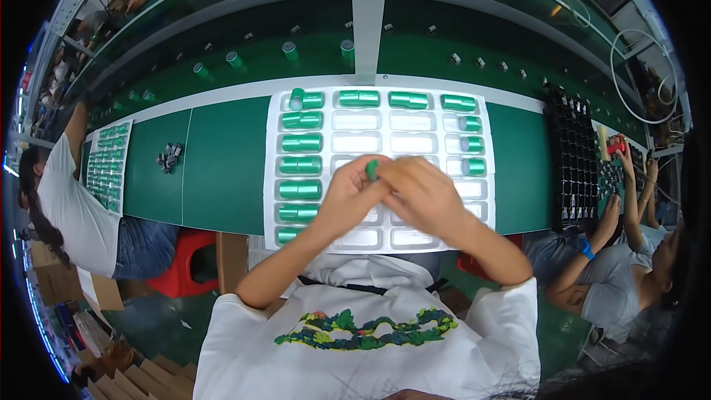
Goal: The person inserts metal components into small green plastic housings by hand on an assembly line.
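In front of my chest, my left hand pinches a small green cylinder between thumb and fingers. My right hand meets it there, slightly blurred, its fingers closed; they hide what they grip. Both hands are over a white moulded tray with rows of compartments. Green cylinders fill its left column, such as this one, and its top row. One short cylinder is tilted in the top left compartment. Down the right column lie shorter green pieces with silvery ends. Several middle compartments hold nothing.
Beyond the tray runs a green conveyor belt with upright green cylinders and small dark parts. Small grey parts lie to the left. A black gridded rack stands right. Co-workers sit on both sides; another filled tray is far left.
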The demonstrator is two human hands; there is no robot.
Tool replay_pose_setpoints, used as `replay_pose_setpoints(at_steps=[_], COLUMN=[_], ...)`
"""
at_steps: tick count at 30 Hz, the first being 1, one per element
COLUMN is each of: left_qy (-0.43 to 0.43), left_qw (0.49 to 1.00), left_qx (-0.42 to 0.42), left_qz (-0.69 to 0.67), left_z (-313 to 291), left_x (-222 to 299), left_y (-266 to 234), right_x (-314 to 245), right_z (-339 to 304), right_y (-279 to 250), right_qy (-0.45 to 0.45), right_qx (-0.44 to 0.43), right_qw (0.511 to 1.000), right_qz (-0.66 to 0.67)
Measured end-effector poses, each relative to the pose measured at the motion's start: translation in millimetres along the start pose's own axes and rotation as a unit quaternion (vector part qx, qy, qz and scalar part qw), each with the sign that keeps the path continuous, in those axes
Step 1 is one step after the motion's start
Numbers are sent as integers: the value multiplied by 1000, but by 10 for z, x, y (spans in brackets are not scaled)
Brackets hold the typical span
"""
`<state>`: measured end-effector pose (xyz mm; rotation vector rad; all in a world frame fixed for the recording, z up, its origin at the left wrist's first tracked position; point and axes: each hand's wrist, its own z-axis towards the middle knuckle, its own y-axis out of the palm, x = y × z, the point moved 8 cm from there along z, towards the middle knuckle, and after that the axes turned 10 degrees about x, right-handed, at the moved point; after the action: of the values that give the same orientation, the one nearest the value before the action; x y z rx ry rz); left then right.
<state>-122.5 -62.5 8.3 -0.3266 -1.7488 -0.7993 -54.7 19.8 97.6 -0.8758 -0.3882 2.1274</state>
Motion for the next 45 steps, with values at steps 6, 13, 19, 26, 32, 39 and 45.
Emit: replay_pose_setpoints(at_steps=[6, 13, 19, 26, 32, 39, 45], left_qy=[338, 331, 319, 298, 7, -188, -185], left_qw=[719, 682, 755, 804, 994, 940, 931], left_qx=[89, 26, 16, 52, 99, 70, 92], left_qz=[601, 652, 573, 512, 55, -276, -302], left_z=[720, 1080, 1138, 1087, 430, -171, -282], left_x=[585, 343, 419, 556, 553, 86, 62], left_y=[-250, -369, -298, -610, -660, -415, -277], right_x=[1946, 2718, 3353, 3061, 2192, 727, 43], right_z=[785, 752, 401, 551, 243, -296, -178], right_y=[-138, 248, -114, -322, -438, 122, -204], right_qy=[222, 127, 314, 337, 459, 551, 216], right_qx=[32, -119, -187, 10, 236, 92, 104], right_qw=[964, 940, 860, 931, 722, 644, 962], right_qz=[-145, -295, -356, -138, 462, 523, 127])
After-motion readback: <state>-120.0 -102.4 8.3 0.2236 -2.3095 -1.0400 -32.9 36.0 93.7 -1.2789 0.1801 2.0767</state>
